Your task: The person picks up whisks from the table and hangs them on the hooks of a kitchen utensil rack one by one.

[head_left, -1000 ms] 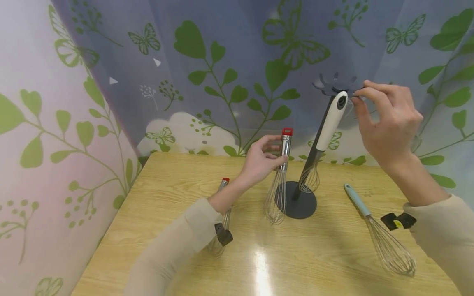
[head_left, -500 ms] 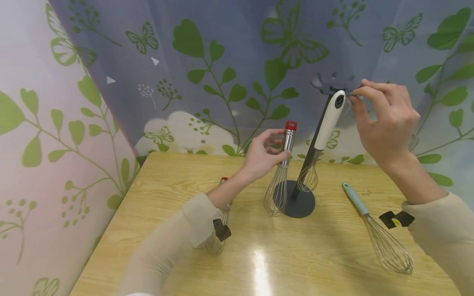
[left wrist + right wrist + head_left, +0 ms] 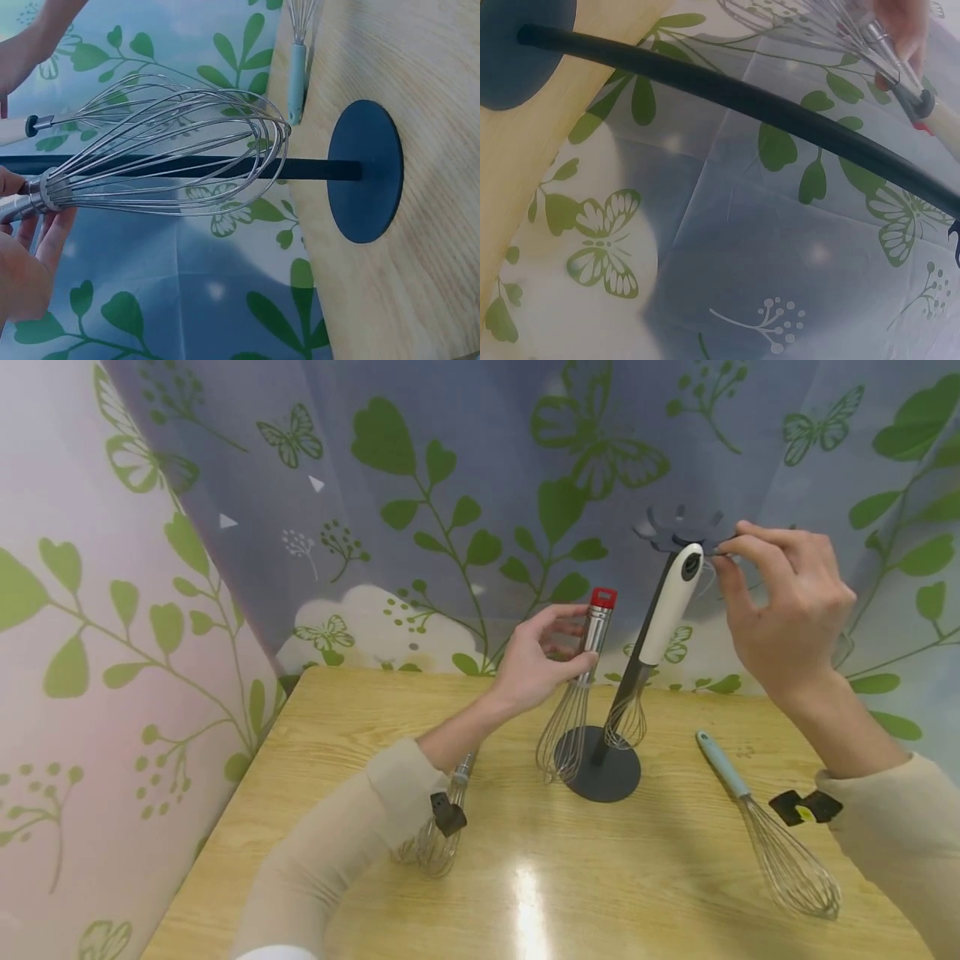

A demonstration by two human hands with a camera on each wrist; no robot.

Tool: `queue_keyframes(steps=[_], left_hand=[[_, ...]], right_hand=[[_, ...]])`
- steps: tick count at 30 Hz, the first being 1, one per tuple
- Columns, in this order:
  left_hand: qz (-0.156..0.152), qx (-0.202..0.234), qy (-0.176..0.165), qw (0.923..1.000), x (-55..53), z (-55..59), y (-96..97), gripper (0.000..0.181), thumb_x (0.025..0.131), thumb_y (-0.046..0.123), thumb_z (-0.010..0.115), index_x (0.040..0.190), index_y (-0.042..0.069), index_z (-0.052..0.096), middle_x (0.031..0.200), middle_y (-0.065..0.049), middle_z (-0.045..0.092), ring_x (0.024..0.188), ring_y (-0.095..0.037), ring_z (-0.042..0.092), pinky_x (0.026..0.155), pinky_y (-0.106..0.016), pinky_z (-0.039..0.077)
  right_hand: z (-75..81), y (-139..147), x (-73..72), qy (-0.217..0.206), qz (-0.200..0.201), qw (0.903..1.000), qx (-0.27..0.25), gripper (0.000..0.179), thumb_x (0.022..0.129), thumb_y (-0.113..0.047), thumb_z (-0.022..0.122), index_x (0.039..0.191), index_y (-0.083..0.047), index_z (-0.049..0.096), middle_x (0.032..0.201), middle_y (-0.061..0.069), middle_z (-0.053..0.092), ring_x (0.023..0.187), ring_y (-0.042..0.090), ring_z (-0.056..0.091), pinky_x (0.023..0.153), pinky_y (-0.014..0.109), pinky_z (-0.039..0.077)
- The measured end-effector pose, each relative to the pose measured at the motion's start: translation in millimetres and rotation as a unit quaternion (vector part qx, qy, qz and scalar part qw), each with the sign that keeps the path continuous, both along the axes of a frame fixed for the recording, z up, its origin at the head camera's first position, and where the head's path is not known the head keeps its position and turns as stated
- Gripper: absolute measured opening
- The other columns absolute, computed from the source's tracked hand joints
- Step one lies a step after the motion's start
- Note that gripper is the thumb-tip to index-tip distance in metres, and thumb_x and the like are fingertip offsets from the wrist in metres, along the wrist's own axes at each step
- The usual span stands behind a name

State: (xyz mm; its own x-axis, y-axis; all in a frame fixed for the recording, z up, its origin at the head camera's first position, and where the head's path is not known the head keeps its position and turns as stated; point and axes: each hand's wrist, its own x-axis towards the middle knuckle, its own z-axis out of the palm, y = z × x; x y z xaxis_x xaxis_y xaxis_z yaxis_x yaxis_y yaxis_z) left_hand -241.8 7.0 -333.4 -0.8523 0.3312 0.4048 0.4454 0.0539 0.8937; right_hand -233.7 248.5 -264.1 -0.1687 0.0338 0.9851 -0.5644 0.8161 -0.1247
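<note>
Left fingers [image 3: 561,611] grip a tilted red-topped whisk [image 3: 587,677] at the hook ring's [image 3: 664,541] seven o'clock; right fingers [image 3: 750,550] pinch the ring near four.
Best raised loop-first toward one o'clock, it seems, with the ring held steady.

Red-tipped whisk [image 3: 580,697] higher and leaning further right
The left hand [image 3: 534,662] has lifted it and carried it right, bringing its handle closer to the white-handled whisk [image 3: 660,631] on the stand [image 3: 611,785]. The left sleeve [image 3: 367,839] has shifted too: that arm now hides the red end of the lying whisk [image 3: 458,789], while more white cloth [image 3: 277,953] shows at the near edge.
</note>
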Motion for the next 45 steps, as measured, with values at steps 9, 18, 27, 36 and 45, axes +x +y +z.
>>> queue_keyframes(steps=[9,18,27,36,45], left_hand=[[-0.010,0.012,0.015,0.9998,1.2,11.6,4.7,0.055,0.094,0.000,0.075,0.146,0.005,0.058,0.128,-0.022,0.070,0.102,-0.036,0.073,0.086,-0.030,0.064],[-0.024,0.032,0.043,0.9983,-0.8,22.6,9.9,0.056,0.092,-0.002,0.075,0.145,0.003,0.059,0.127,-0.024,0.071,0.097,-0.033,0.075,0.083,-0.026,0.064],[-0.051,0.034,0.056,0.9965,-1.7,29.9,12.9,0.056,0.093,-0.002,0.075,0.147,0.002,0.057,0.131,-0.023,0.069,0.098,-0.032,0.074,0.079,-0.028,0.065],[-0.054,0.035,0.064,0.9959,-1.4,36.8,12.7,0.056,0.093,-0.001,0.075,0.147,0.003,0.057,0.131,-0.022,0.068,0.095,-0.028,0.074,0.080,-0.030,0.065],[-0.062,0.038,0.056,0.9958,-1.5,44.2,11.0,0.057,0.093,-0.002,0.074,0.147,0.003,0.058,0.132,-0.022,0.069,0.097,-0.027,0.074,0.078,-0.031,0.065]], right_hand=[[0.1,-1.3,-0.1,0.002,0.001,1.0000,-0.001,0.012,0.092,-0.013,0.081,0.098,-0.003,0.078,0.110,0.019,0.079,0.098,0.049,0.069,0.081,0.023,0.046],[1.9,-2.0,0.3,0.002,0.005,0.9999,-0.010,0.011,0.092,-0.011,0.081,0.098,-0.002,0.078,0.110,0.019,0.079,0.099,0.049,0.068,0.089,0.020,0.047],[1.1,0.6,0.7,-0.003,0.003,0.9999,-0.013,0.014,0.093,-0.014,0.080,0.097,-0.002,0.078,0.111,0.019,0.079,0.100,0.049,0.068,0.088,0.011,0.039],[0.2,-0.7,-0.5,-0.005,0.000,1.0000,-0.005,0.013,0.092,-0.013,0.081,0.098,-0.002,0.078,0.111,0.019,0.079,0.100,0.049,0.069,0.085,0.012,0.038],[-0.7,-0.8,-1.3,-0.005,0.001,1.0000,-0.003,0.013,0.094,-0.014,0.080,0.099,-0.003,0.078,0.112,0.018,0.079,0.099,0.049,0.068,0.086,0.013,0.039]])
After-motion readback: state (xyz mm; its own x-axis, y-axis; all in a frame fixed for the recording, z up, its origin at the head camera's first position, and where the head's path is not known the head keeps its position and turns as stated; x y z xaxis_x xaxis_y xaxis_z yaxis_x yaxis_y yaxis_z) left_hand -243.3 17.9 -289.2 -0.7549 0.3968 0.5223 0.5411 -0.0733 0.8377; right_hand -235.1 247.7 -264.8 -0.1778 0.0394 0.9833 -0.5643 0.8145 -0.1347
